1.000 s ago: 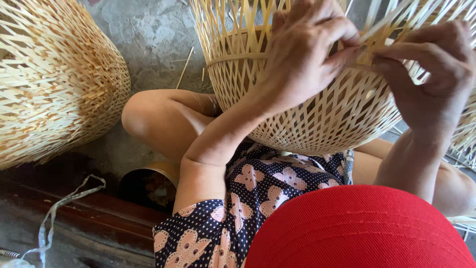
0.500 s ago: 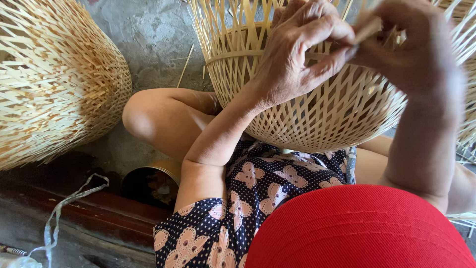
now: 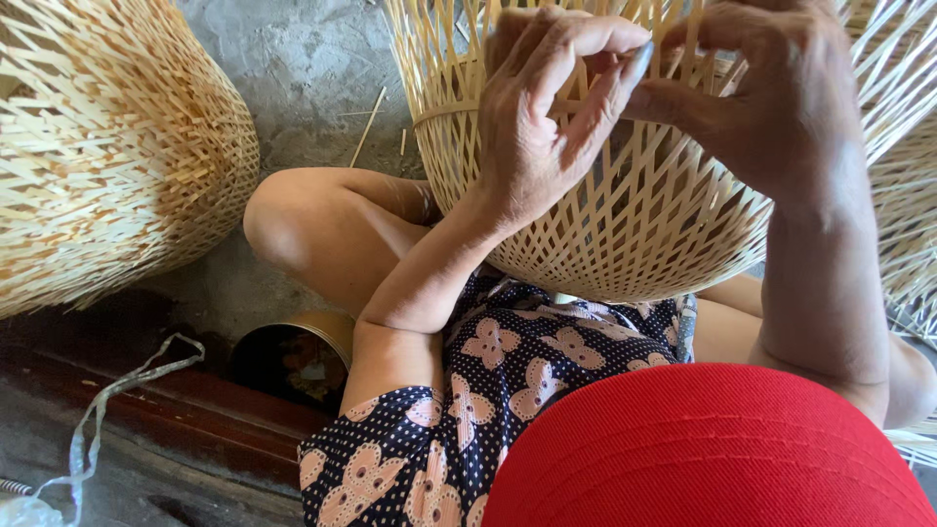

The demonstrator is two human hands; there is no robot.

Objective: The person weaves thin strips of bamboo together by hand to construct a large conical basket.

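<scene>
A half-woven bamboo basket (image 3: 634, 224) rests on my lap, its open lattice bowl toward me and loose upright strips fanning out at the top. My left hand (image 3: 547, 127) curls over the basket's wall, fingers pinched on a thin bamboo strip near the rim band. My right hand (image 3: 781, 98) meets it from the right, thumb and fingers closed on the same weaving strip, the two hands touching at the fingertips. What lies between the fingers is mostly hidden.
A finished woven bamboo basket (image 3: 107, 156) lies at the left. A round dark tin (image 3: 293, 356) sits by my knee. A pale plastic strap (image 3: 107, 410) trails over the dark wooden step. More bamboo weave (image 3: 908, 195) is at the right. A red cap brim (image 3: 703, 449) fills the bottom.
My right hand has swung up and left over the basket rim to meet the left hand. My left hand's fingers have curled tighter. The basket stays in place.
</scene>
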